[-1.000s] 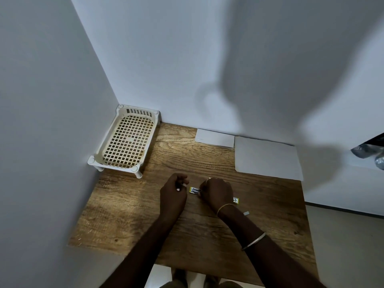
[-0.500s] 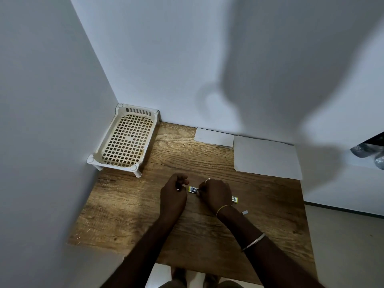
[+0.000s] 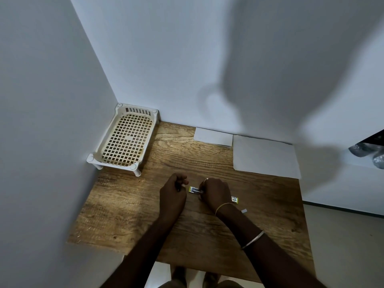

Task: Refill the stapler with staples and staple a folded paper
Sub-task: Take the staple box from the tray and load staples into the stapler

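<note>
Both hands curl closed: left hand (image 3: 172, 192) on something unclear, right hand (image 3: 216, 193) covering the stapler (image 3: 194, 189) lying left-right.

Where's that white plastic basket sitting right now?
In the head view, the white basket stands at the far left corner of the wooden table, tucked where the two walls meet, left of the small folded paper.

Wooden table (image 3: 128, 213), grain running left-right, fills lower centre of frame. Cream plastic basket tray (image 3: 124, 140) with grid floor and short legs at table's upper-left corner, tucked against both white walls (image 3: 166, 59). Large shadow on wall, upper right. Dark and silvery object (image 3: 372, 149) at right edge, unidentifiable. Pale floor (image 3: 342, 246) lower right.
</note>
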Tool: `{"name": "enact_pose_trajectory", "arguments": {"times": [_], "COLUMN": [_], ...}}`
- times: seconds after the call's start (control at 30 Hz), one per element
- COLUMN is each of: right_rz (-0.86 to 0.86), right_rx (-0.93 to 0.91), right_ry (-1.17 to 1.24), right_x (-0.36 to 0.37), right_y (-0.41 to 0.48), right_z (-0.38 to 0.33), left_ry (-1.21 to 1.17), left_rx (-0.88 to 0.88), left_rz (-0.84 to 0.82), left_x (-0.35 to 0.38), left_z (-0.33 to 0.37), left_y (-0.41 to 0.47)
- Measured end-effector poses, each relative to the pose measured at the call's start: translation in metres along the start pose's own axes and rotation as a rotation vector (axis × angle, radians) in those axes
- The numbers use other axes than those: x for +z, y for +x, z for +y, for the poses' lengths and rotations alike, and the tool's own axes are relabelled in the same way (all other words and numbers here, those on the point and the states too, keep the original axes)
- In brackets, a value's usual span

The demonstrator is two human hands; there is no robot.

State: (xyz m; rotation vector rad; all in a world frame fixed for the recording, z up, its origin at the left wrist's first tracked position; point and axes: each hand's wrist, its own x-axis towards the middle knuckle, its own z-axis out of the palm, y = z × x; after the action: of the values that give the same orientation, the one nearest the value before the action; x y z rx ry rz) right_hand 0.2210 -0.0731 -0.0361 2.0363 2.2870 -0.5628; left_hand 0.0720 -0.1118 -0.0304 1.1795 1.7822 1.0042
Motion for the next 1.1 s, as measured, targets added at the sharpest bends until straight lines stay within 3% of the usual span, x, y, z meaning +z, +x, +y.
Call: {"name": "enact_pose_trajectory", "arguments": {"times": [0.27, 0.47, 0.7, 0.83, 0.97, 1.1], "right_rz": [0.068, 0.062, 0.131, 0.188, 0.208, 0.212], "right_rx": [-0.042, -0.053, -0.078, -0.090, -0.166, -0.228], "right_ry": [-0.170, -0.058, 0.044, 0.113, 0.061, 0.057], "right_x": [0.002, 0.000, -0.016, -0.040, -0.066, -0.091], "right_y": [-0.013, -0.017, -0.019, -0.016, -0.018, -0.025], "right_z": [0.019, 0.021, 0.024, 0.020, 0.012, 0.003], "left_ry": [0.016, 0.032, -0.039, -0.282, -0.940, -1.113], "left_rx": [0.001, -0.012, -0.049, -0.181, -0.352, -0.397], "left_rz": [-0.007, -0.014, 0.089, -0.004, -0.239, -0.277], "left_x": [0.000, 0.007, 0.021, 0.026, 0.034, 0.034], "left_z": [-0.001, 0.000, 0.005, 0.013, 0.032, 0.050], "left_y": [-0.004, -0.016, -0.027, -0.018, -0.011, -0.006]}}
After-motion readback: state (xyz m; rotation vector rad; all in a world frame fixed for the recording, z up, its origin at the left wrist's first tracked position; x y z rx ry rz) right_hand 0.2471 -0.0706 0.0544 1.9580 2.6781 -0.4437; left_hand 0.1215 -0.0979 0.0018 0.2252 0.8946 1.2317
